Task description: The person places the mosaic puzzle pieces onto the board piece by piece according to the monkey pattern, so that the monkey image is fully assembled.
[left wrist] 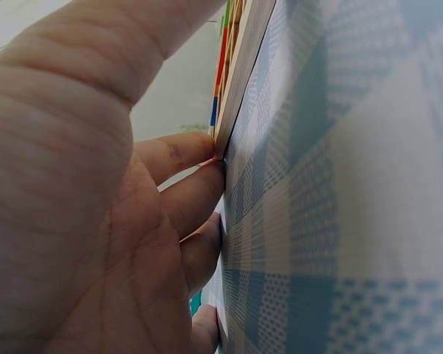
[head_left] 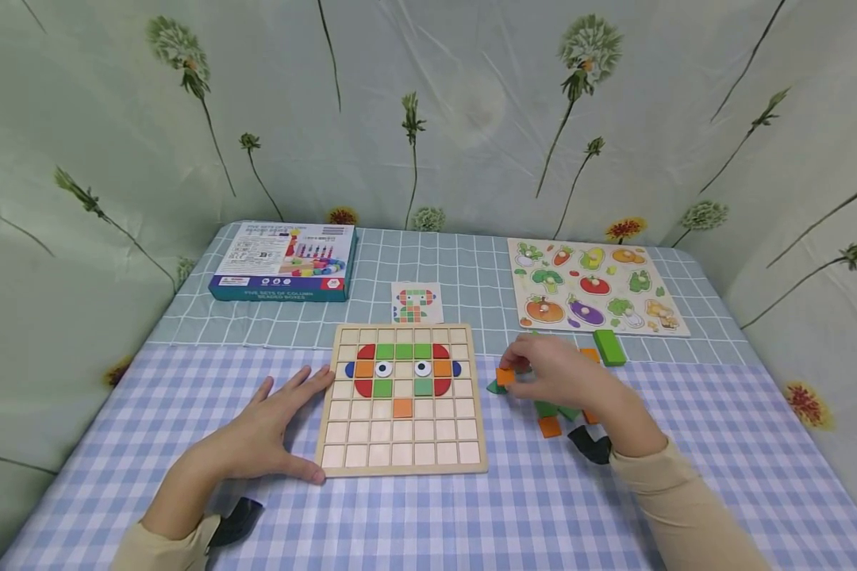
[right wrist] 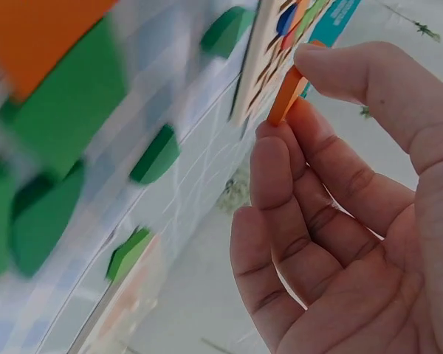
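A wooden grid board (head_left: 404, 470) lies on the checked cloth, with red, green, orange and blue tiles and two eye tiles forming a face in its upper rows. One orange square tile (head_left: 403, 408) sits below them. My left hand (head_left: 264, 436) is spread at the board's left side, its thumb and fingertips touching the edge. To the right of the board, my right hand (head_left: 564, 374) pinches an orange square tile (right wrist: 284, 97) between thumb and fingers, above the table. Loose green tiles (head_left: 545, 408) and orange tiles (head_left: 550, 427) lie under and around that hand, partly hidden by it.
Behind the board lies a small pattern card (head_left: 428, 311). A bead-set box (head_left: 278, 295) stands at the back left, a vegetable puzzle board (head_left: 564, 277) at the back right. A green block (head_left: 609, 347) lies in front of the puzzle. Black straps hang at both wrists.
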Demonstrator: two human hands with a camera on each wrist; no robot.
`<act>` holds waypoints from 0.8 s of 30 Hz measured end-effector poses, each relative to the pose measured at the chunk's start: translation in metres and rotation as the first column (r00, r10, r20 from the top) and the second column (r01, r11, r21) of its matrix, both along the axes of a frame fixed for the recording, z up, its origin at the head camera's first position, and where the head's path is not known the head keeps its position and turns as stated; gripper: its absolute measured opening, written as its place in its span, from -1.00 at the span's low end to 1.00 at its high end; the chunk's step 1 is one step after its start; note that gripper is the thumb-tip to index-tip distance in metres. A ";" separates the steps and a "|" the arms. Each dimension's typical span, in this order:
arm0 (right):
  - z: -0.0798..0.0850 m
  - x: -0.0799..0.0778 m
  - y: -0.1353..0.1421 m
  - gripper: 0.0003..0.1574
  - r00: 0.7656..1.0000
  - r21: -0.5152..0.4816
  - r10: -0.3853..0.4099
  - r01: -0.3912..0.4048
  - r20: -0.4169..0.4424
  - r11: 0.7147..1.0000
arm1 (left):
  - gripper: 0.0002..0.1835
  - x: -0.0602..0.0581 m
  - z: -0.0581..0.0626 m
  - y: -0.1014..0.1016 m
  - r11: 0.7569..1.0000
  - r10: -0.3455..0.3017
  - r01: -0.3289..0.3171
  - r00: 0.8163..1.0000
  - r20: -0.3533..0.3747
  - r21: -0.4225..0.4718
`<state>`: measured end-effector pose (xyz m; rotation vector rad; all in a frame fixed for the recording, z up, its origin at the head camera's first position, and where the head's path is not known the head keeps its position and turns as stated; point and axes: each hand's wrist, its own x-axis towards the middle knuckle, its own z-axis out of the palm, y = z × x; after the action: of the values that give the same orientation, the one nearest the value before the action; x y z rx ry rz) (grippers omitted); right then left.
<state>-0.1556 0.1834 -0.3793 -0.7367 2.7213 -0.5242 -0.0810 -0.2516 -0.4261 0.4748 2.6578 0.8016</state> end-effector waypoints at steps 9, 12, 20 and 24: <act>0.001 0.001 -0.041 -0.76 0.996 -0.086 0.088 -0.089 -0.016 0.992 | 0.52 -0.001 0.000 0.000 1.000 -0.001 0.001 1.000 0.000 -0.004; 0.000 -0.001 -0.055 -0.76 0.990 -0.107 0.135 -0.137 -0.026 0.985 | 0.52 -0.001 0.000 0.000 1.000 -0.006 0.006 1.000 -0.001 -0.004; -0.001 -0.001 -0.092 -0.76 0.976 -0.123 0.217 -0.220 -0.036 0.968 | 0.51 -0.001 0.000 -0.001 1.000 -0.012 0.012 1.000 -0.003 -0.001; -0.001 0.001 -0.108 -0.73 0.971 -0.109 0.238 -0.239 -0.018 0.965 | 0.51 -0.001 0.001 -0.001 1.000 -0.014 0.014 1.000 -0.001 0.000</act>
<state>-0.1548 0.0756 -0.3808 -1.0780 2.5744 -0.6188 -0.0824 -0.2522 -0.4254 0.4938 2.6527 0.7973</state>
